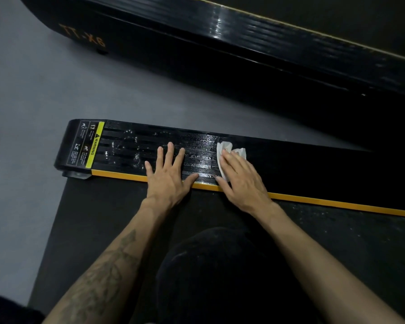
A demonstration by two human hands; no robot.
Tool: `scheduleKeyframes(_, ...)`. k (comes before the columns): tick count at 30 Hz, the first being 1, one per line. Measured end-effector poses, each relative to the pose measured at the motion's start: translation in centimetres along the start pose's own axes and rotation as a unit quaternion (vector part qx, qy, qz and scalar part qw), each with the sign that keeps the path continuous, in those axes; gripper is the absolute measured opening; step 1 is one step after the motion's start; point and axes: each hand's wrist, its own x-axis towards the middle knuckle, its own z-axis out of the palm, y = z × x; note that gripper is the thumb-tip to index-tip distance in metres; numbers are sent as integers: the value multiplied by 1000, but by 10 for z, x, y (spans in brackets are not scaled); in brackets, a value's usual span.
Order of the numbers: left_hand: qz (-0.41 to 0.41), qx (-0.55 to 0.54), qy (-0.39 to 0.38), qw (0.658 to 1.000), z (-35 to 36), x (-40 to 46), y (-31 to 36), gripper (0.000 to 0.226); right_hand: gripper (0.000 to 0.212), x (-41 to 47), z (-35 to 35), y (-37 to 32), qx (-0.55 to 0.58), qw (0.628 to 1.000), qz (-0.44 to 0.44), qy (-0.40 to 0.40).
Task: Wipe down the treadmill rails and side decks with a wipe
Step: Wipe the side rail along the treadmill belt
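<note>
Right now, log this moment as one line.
step: wiping side deck | right hand: presses wipe flat on deck | left hand: flat on deck, bracing | deck: wet streaks near warning label

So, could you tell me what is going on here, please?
A person is cleaning a treadmill's side deck. The right hand presses a white wipe flat against the ribbed black deck, and the left hand rests open on the deck beside it. The deck from the wipe toward the warning sticker glistens wet, while the part to the right looks dry.
</note>
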Motion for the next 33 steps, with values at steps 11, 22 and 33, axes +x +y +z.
scheduleKeyframes(11, 3, -3, -11, 1000, -4, 0, 0, 85, 45, -4, -5, 11, -1, 993, -30, 118)
scheduleKeyframes(22, -1, -1, -8, 1000, -1, 1, 1, 85, 74, 12, 10, -37, 57, 970, 232, 32)
scheduleKeyframes(33, 5, -3, -7, 1000, 0, 1, -1, 84, 82, -11, 9, 9, -70, 990, 120, -30)
